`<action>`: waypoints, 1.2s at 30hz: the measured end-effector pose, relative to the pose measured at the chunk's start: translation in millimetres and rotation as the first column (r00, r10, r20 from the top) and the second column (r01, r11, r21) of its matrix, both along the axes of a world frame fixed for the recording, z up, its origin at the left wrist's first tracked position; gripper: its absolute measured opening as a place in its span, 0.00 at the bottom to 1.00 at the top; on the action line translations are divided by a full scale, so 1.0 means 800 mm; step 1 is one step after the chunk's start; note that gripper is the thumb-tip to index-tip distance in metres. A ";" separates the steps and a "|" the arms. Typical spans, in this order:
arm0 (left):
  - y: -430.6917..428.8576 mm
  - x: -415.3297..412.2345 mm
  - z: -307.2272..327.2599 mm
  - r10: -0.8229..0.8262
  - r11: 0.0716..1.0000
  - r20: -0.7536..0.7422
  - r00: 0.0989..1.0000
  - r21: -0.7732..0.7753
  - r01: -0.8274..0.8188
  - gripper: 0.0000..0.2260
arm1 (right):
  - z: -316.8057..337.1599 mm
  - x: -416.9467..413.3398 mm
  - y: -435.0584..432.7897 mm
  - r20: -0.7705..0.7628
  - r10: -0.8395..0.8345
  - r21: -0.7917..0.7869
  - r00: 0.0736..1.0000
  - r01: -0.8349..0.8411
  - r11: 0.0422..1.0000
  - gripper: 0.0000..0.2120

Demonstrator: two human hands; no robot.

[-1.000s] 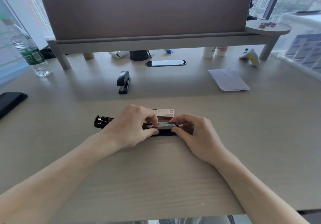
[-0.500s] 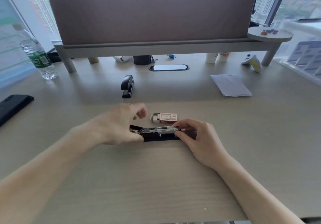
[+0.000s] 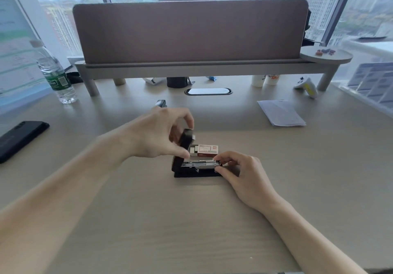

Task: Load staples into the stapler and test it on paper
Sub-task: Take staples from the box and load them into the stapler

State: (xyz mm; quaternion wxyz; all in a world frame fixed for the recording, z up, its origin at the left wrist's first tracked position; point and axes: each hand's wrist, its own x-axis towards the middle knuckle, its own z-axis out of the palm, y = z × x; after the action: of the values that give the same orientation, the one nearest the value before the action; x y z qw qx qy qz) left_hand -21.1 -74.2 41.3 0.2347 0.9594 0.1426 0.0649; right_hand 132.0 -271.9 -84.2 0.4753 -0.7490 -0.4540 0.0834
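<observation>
A black stapler (image 3: 196,172) lies on the desk in front of me, its metal staple channel (image 3: 200,163) uncovered. My left hand (image 3: 158,134) grips the stapler's black top cover (image 3: 185,141), which stands raised and tilted over the hinge end. My right hand (image 3: 238,168) pinches the front end of the metal channel with curled fingers. A red and white staple box (image 3: 205,150) lies just behind the stapler. A folded sheet of paper (image 3: 280,113) lies at the right back of the desk.
A second black stapler (image 3: 161,103) shows partly behind my left hand. A water bottle (image 3: 55,75) and a black phone (image 3: 19,138) are on the left. A monitor shelf (image 3: 202,66) with a grey screen spans the back; cups and a white controller (image 3: 306,85) stand under it.
The stapler's cover lay flat open to the left; my left hand has swung it up over the hinge. My right hand stays at the channel's front. The camera has tilted up.
</observation>
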 end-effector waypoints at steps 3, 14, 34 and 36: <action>-0.019 0.019 -0.026 -0.015 0.997 0.041 0.999 -0.076 0.018 0.16 | 0.001 0.001 -0.001 -0.050 0.012 0.015 0.999 -0.011 1.000 0.23; -0.041 0.022 -0.110 -0.068 0.998 0.152 0.986 0.008 0.068 0.21 | -0.001 0.001 -0.003 -0.081 0.040 0.014 0.996 -0.039 0.999 0.28; -0.032 0.003 -0.142 0.249 0.937 0.368 0.896 -0.325 -0.127 0.05 | 0.010 0.012 0.018 -0.280 -0.110 -0.014 0.954 0.110 0.994 0.07; -0.032 0.002 -0.142 0.234 0.942 0.370 0.899 -0.317 -0.115 0.06 | 0.013 0.012 0.017 -0.317 -0.101 -0.013 0.943 0.102 0.995 0.04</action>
State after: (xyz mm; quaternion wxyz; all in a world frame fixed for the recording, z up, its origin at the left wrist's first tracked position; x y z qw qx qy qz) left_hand -19.1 -99.9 -72.3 0.3886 0.8641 0.1856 0.2604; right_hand 141.4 -258.1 -74.1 0.5471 -0.7474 -0.3326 0.1773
